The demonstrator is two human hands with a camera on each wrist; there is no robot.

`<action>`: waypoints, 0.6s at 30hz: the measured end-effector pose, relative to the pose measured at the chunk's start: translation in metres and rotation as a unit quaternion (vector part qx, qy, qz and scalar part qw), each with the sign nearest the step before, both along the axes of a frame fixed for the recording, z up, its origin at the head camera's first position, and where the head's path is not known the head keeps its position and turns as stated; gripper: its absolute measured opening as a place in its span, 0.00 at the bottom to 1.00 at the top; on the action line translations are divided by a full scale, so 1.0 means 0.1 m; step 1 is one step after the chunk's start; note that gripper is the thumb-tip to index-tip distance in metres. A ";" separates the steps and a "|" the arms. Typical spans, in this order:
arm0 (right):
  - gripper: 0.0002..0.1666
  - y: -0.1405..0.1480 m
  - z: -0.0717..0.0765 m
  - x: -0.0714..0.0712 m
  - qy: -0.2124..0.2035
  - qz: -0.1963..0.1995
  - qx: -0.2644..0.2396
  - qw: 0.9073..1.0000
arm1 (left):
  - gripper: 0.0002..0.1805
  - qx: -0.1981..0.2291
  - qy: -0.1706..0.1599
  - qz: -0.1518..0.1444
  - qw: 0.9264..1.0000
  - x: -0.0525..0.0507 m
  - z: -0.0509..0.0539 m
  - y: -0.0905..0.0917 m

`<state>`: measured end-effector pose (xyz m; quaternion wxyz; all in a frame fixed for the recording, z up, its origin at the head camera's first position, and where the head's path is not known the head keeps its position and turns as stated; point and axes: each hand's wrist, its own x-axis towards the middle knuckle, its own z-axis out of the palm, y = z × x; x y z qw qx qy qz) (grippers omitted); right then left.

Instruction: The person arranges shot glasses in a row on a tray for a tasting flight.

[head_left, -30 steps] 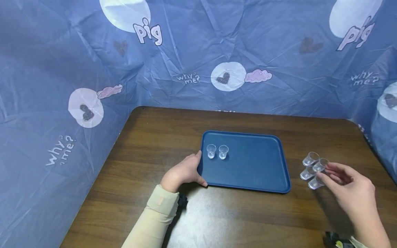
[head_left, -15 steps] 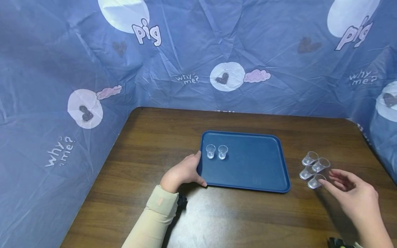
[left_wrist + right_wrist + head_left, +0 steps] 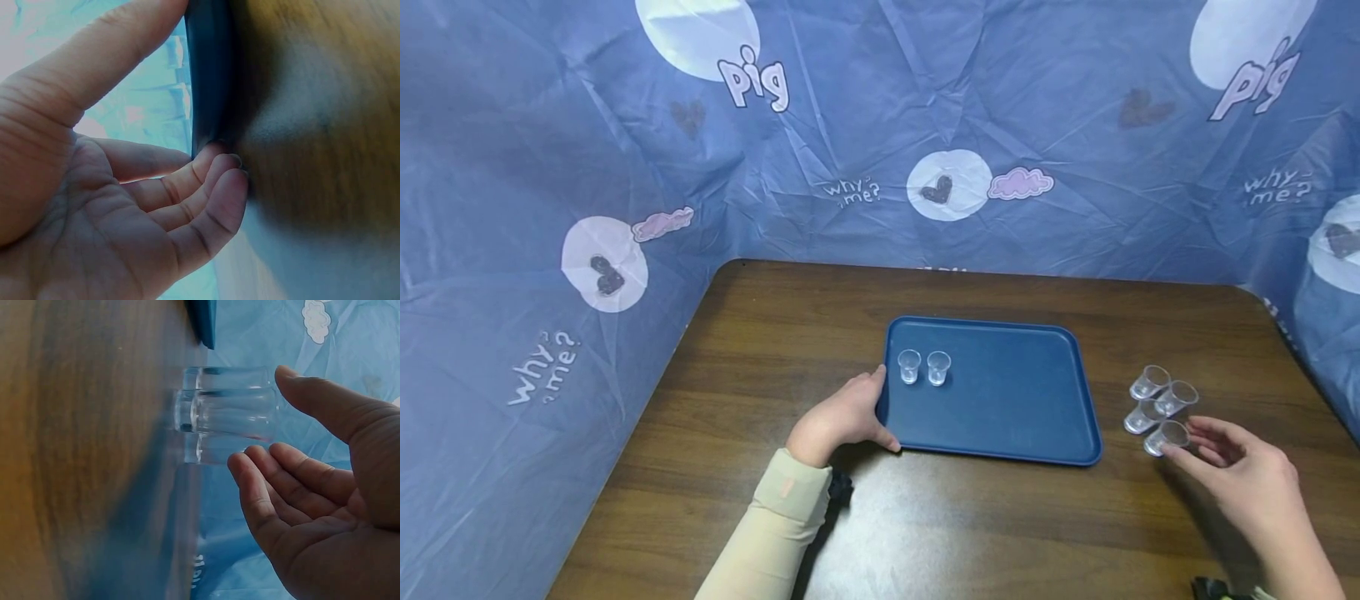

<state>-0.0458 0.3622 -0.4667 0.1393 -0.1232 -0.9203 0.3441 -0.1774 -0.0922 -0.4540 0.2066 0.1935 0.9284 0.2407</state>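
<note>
My left hand [image 3: 846,414] rests against the left side of a blue tray [image 3: 1007,392], thumb at its near-left corner and fingers along the edge. In the left wrist view its other fingers bend loosely, tips at the tray's rim. On the tray's left part stand two clear shot glasses, one [image 3: 909,367] beside the other [image 3: 938,368]. Right of the tray, my right hand [image 3: 1251,471] is at the nearest of several clear shot glasses [image 3: 1166,440], thumb and fingers spread on either side of it. The right wrist view shows a gap between the fingertips and that glass [image 3: 231,412].
Behind the nearest glass stand the others, close together: a back one [image 3: 1150,382], a right one [image 3: 1177,398] and a left one [image 3: 1142,417]. Everything is on a brown wooden table [image 3: 970,533]. A blue printed cloth [image 3: 850,125] hangs behind it.
My right hand first drew back to the right, away from the glasses, then moved left to the nearest glass. The left hand, tray and glasses have stayed in place.
</note>
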 end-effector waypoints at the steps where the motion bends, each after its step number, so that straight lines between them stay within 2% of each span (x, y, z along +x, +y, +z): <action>1: 0.34 0.00 -0.01 0.00 -0.007 0.001 0.005 1.000 | 0.69 0.000 0.000 0.000 1.000 0.00 0.00 0.00; 8: 0.36 0.02 -0.03 0.00 -0.049 0.009 0.016 0.999 | 0.69 0.000 -0.002 0.002 1.000 0.01 0.00 0.00; 18: 0.29 0.06 -0.08 -0.03 -0.053 0.032 0.028 0.998 | 0.69 -0.004 -0.004 0.004 1.000 0.01 0.01 0.01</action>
